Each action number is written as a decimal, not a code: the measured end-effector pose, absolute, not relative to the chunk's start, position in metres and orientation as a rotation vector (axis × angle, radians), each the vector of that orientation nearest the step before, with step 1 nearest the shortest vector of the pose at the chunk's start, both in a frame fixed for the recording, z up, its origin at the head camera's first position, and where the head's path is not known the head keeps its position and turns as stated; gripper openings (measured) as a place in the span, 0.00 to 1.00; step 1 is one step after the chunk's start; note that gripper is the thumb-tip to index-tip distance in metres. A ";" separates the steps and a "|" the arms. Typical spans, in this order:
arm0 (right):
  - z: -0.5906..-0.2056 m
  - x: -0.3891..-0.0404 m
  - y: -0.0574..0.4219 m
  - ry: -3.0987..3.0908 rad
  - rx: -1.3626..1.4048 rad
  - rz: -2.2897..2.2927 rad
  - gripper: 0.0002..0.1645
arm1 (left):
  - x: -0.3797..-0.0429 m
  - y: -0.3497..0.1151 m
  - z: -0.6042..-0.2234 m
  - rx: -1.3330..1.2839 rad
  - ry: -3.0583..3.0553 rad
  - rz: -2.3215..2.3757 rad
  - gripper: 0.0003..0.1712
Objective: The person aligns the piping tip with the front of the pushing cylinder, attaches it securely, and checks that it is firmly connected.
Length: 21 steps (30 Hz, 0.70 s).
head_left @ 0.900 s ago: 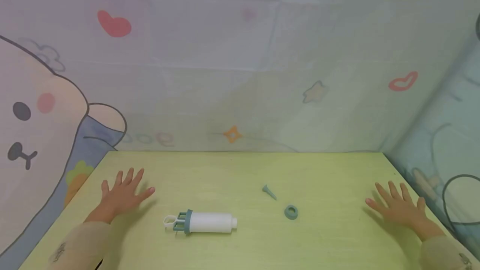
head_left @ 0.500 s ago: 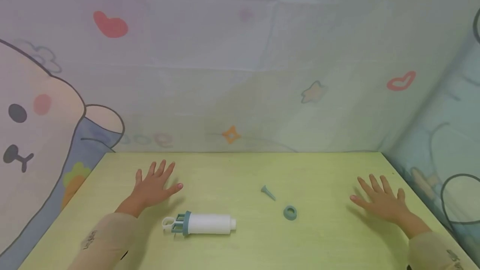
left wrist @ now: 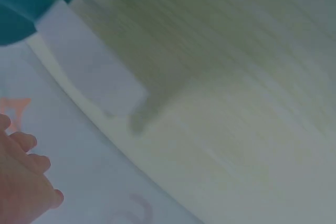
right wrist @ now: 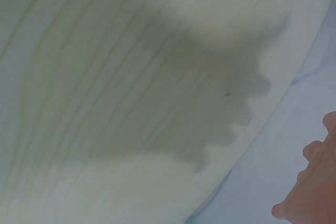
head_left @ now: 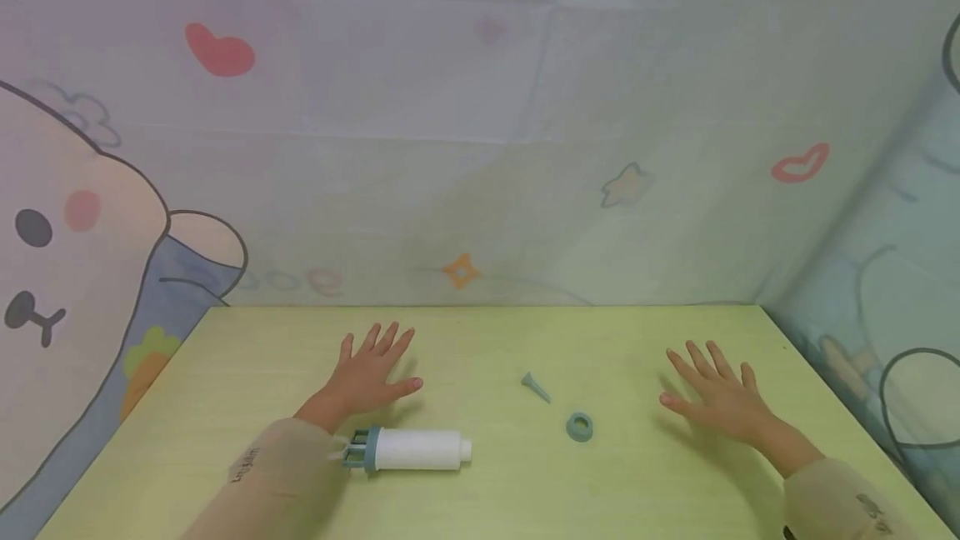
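A white syringe-like tube [head_left: 418, 450] with a teal collar lies on its side on the table. My left hand [head_left: 363, 377], fingers spread and holding nothing, hovers just beyond its handle end, and the sleeve partly covers that handle. The tube's white body [left wrist: 92, 61] shows blurred in the left wrist view. To its right lie a small teal cone-shaped nozzle [head_left: 536, 388] and a teal ring [head_left: 580, 427]. My right hand [head_left: 716, 398] is over the table to the right of the ring, spread wide with nothing in it; its shadow falls on the wood in the right wrist view.
The pale yellow-green table [head_left: 480, 507] ends at a printed cloth backdrop [head_left: 420, 148] along the back. A similar cloth [head_left: 885, 273] rises along the right side. A large cartoon animal [head_left: 97, 273] is printed at the left.
Both hands have moved inward over the table, the left to the right and the right to the left. The tube, nozzle and ring stay where they lie.
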State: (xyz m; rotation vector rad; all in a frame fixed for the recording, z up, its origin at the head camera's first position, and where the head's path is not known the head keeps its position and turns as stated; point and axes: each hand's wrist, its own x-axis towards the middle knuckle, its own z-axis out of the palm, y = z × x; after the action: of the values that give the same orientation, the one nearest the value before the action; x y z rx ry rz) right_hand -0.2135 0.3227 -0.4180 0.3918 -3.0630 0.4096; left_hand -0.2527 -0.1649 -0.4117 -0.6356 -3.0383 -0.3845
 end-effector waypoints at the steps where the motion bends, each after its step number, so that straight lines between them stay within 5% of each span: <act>1: -0.419 -0.214 0.320 -3.059 0.407 0.413 0.44 | -0.253 -0.161 -0.411 -0.651 -3.039 -0.382 0.44; 21: -0.429 -0.213 0.261 -2.928 0.726 0.544 0.43 | -0.257 -0.078 -0.411 -0.832 -3.016 -0.619 0.31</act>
State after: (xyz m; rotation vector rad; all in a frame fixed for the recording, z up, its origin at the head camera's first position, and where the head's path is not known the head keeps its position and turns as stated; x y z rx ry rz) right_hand -0.2126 0.2611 -0.4287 0.7265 -2.9279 0.5440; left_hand -0.2570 -0.0779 -0.4109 -0.8322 -3.0165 -0.6191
